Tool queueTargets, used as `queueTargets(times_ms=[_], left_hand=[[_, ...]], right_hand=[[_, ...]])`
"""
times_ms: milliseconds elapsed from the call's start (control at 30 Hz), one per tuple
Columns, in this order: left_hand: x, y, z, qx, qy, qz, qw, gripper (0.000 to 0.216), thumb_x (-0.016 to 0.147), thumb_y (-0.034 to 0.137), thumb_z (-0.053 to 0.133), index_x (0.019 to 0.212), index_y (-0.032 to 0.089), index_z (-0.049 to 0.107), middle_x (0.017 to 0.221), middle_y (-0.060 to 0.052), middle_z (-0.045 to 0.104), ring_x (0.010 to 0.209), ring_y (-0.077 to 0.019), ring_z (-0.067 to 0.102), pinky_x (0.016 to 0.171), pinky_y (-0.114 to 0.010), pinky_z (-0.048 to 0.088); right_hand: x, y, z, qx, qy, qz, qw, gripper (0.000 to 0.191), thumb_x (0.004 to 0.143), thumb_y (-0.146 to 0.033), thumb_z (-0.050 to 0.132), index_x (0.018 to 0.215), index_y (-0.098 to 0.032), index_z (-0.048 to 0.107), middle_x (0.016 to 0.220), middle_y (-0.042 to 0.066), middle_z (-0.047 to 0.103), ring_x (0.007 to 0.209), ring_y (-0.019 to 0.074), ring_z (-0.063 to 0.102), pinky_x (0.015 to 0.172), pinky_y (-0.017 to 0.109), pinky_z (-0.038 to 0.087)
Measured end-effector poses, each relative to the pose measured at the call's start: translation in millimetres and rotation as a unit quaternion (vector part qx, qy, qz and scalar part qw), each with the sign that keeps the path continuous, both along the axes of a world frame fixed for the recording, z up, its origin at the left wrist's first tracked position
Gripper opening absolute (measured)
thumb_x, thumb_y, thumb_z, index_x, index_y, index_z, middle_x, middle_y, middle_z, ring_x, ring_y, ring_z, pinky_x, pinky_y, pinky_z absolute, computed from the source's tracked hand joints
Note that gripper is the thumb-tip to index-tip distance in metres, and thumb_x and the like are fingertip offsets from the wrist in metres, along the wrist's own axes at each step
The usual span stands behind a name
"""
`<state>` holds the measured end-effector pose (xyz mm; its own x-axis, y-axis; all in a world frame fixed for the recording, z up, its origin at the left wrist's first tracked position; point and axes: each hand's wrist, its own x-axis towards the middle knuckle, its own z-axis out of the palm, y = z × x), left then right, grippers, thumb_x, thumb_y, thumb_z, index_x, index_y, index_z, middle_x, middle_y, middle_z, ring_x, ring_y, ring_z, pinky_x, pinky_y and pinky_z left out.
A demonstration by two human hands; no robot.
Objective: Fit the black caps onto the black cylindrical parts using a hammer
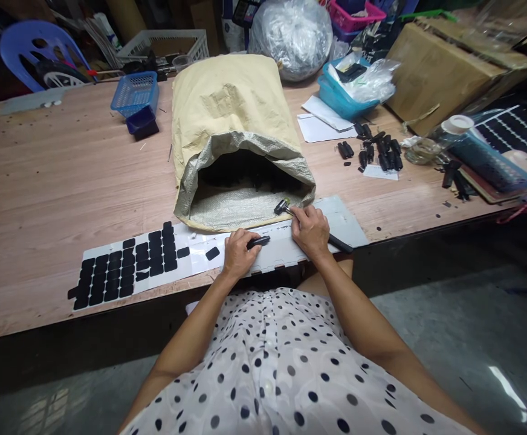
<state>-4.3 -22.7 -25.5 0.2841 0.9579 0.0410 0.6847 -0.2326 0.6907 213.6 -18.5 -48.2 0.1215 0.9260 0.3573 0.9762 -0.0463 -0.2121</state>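
Note:
My left hand [240, 252] is closed around a small black elongated part [258, 241], whose end sticks out to the right over a grey-white board [342, 222]. In my right hand [309, 229] is a small hammer, its metal head [282, 206] to the left of my fingers and its dark handle [339, 243] out past my wrist. Just beyond both hands lies a large yellow sack [236, 90], its silvery mouth gaping toward me and its inside mostly dark. Left of my left hand, several rounded black pads [113, 273] lie in rows on a white sheet [191, 258].
Several black parts [384, 151] are heaped at the right, near white papers [324, 124]. Behind them stand a turquoise basket [342, 99] and a cardboard box [445, 72]. Blue baskets [134, 93] sit at the back left. The table's front edge runs just before my body.

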Motion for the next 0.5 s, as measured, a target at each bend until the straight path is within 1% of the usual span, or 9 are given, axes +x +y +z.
queueTargets(times_ms=[133, 200, 233, 300, 367, 400, 500], left_hand=[[-1.1, 1.5, 2.2, -0.011, -0.012, 0.004, 1.000, 0.022, 0.078, 0.014, 0.072, 0.095, 0.027, 0.076, 0.097, -0.003, 0.070, 0.103, -0.0259, 0.061, 0.093, -0.042, 0.047], [-2.5, 2.3, 5.1, -0.023, -0.037, 0.003, 0.999, 0.020, 0.077, 0.015, 0.073, 0.093, 0.026, 0.077, 0.096, -0.003, 0.071, 0.100, -0.0248, 0.062, 0.092, -0.041, 0.048], [-3.1, 2.5, 6.9, -0.035, -0.059, 0.002, 0.998, 0.018, 0.078, 0.017, 0.074, 0.093, 0.026, 0.077, 0.095, -0.002, 0.071, 0.097, -0.0235, 0.062, 0.090, -0.039, 0.049], [-4.1, 2.2, 10.4, -0.070, -0.115, 0.003, 0.991, 0.016, 0.079, 0.023, 0.074, 0.094, 0.025, 0.078, 0.093, -0.002, 0.071, 0.084, -0.0192, 0.061, 0.081, -0.034, 0.050], [-4.0, 0.9, 13.5, -0.120, -0.181, 0.012, 0.976, 0.019, 0.079, 0.030, 0.074, 0.097, 0.022, 0.079, 0.092, -0.002, 0.072, 0.071, -0.0146, 0.056, 0.071, -0.030, 0.049], [-3.5, 0.0, 14.7, -0.150, -0.216, 0.021, 0.965, 0.022, 0.079, 0.033, 0.074, 0.097, 0.021, 0.079, 0.091, -0.002, 0.072, 0.067, -0.0131, 0.055, 0.068, -0.029, 0.047], [-1.1, -2.5, 17.9, -0.244, -0.314, 0.048, 0.916, 0.034, 0.073, 0.043, 0.078, 0.095, 0.018, 0.079, 0.085, -0.003, 0.072, 0.067, -0.0127, 0.057, 0.064, -0.026, 0.046]], right_hand=[[0.1, -0.1, 0.4, -0.004, 0.001, 0.001, 1.000, 0.036, 0.092, -0.022, 0.048, 0.121, -0.024, 0.070, 0.095, 0.010, 0.056, 0.089, 0.0264, 0.043, 0.077, 0.036, 0.033], [-0.2, -0.1, 0.9, -0.001, 0.002, 0.000, 1.000, 0.036, 0.092, -0.022, 0.048, 0.120, -0.024, 0.070, 0.094, 0.010, 0.056, 0.089, 0.0262, 0.044, 0.077, 0.036, 0.033], [-0.4, -0.2, 1.2, -0.001, 0.002, 0.000, 1.000, 0.035, 0.092, -0.021, 0.048, 0.119, -0.024, 0.070, 0.094, 0.010, 0.056, 0.089, 0.0262, 0.044, 0.077, 0.036, 0.032], [-0.7, -0.4, 1.8, -0.002, 0.001, -0.001, 1.000, 0.035, 0.093, -0.021, 0.047, 0.119, -0.024, 0.070, 0.094, 0.010, 0.057, 0.089, 0.0262, 0.044, 0.077, 0.036, 0.032], [-0.9, -0.6, 2.1, -0.005, 0.001, -0.003, 1.000, 0.035, 0.093, -0.021, 0.046, 0.119, -0.024, 0.071, 0.094, 0.010, 0.057, 0.089, 0.0262, 0.044, 0.076, 0.036, 0.032], [-0.9, -0.7, 2.2, -0.005, 0.001, -0.002, 1.000, 0.035, 0.093, -0.021, 0.046, 0.119, -0.024, 0.071, 0.094, 0.010, 0.057, 0.089, 0.0262, 0.044, 0.075, 0.036, 0.032], [-0.8, -0.8, 1.8, -0.001, 0.002, 0.000, 1.000, 0.035, 0.093, -0.021, 0.047, 0.120, -0.024, 0.070, 0.094, 0.010, 0.057, 0.088, 0.0259, 0.044, 0.074, 0.035, 0.031]])
